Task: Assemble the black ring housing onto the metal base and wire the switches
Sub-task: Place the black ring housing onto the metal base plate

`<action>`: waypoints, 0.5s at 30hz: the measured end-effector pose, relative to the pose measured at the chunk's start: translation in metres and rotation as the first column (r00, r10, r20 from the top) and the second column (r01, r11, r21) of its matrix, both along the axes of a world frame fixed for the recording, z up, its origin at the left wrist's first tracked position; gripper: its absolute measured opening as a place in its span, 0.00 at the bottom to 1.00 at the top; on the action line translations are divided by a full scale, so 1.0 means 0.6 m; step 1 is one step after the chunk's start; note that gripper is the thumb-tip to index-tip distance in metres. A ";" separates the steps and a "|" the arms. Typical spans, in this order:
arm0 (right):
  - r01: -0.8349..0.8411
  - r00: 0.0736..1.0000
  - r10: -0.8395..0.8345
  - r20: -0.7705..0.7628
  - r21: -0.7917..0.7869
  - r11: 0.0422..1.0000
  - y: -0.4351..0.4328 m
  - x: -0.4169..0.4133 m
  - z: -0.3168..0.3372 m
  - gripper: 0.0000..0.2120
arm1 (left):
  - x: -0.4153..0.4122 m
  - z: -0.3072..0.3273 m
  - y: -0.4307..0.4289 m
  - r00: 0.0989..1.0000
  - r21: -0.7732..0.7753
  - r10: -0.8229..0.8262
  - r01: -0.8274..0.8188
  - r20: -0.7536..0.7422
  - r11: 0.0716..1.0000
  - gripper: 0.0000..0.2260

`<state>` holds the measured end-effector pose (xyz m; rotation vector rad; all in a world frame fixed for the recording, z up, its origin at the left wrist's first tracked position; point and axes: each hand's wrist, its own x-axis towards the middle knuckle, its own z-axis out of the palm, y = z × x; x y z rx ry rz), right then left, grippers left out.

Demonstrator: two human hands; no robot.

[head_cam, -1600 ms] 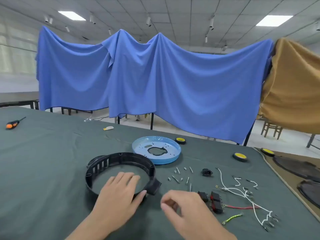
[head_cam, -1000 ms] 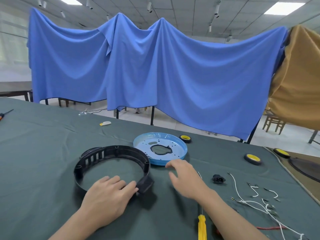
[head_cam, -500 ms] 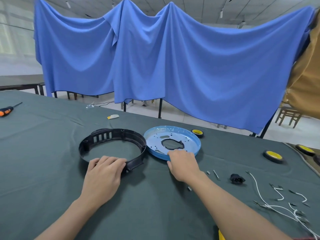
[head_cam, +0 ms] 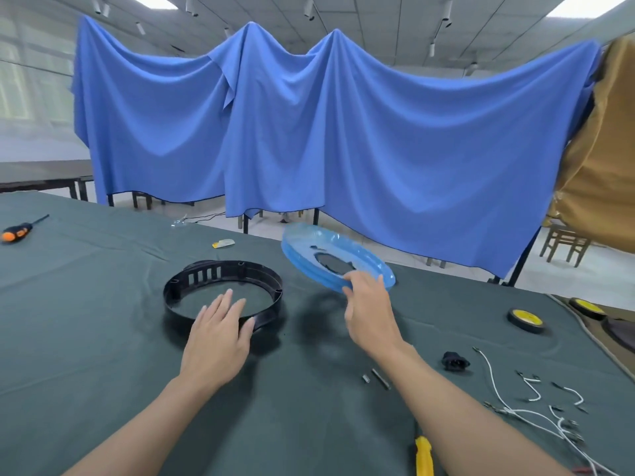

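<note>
Item: metal base, round dished plate under blue film, dark shaped cut-out at centre. Change noted: half a second ago it lay flat on the table just right of the black ring housing; now it is off the cloth, tilted, far edge highest. Right hand pinches its near rim, fingers curled on the edge. Left hand rests on the housing's near rim, fingers straight and spread. Reading: mating of the two parts is beginning; wiring not begun, wires loose at near right.
</note>
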<state>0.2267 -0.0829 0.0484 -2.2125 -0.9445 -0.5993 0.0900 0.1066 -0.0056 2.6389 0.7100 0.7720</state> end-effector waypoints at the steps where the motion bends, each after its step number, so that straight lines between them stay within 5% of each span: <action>1: -0.025 1.000 0.025 -0.004 0.067 0.997 -0.002 -0.009 0.013 0.08 | -0.002 0.006 -0.006 1.000 -0.024 -0.006 0.006 0.006 1.000 0.23; 6: -0.023 0.941 0.175 -0.291 0.460 0.888 -0.021 -0.057 0.078 0.05 | -0.014 0.049 -0.036 0.988 -0.297 -0.034 0.079 0.153 0.952 0.24; 9: 0.038 0.785 0.378 -0.491 0.647 0.762 -0.036 -0.085 0.092 0.06 | -0.023 0.079 -0.048 0.970 -0.514 0.044 0.088 0.239 0.853 0.22; 13: 0.122 0.547 0.682 -0.485 0.853 0.508 -0.067 -0.114 0.091 0.10 | -0.041 0.097 -0.047 0.957 -0.679 0.093 0.124 0.274 0.723 0.23; 15: 0.165 0.479 0.737 -0.477 0.874 0.458 -0.086 -0.127 0.085 0.12 | -0.055 0.095 -0.048 0.955 -0.728 0.064 0.177 0.290 0.662 0.20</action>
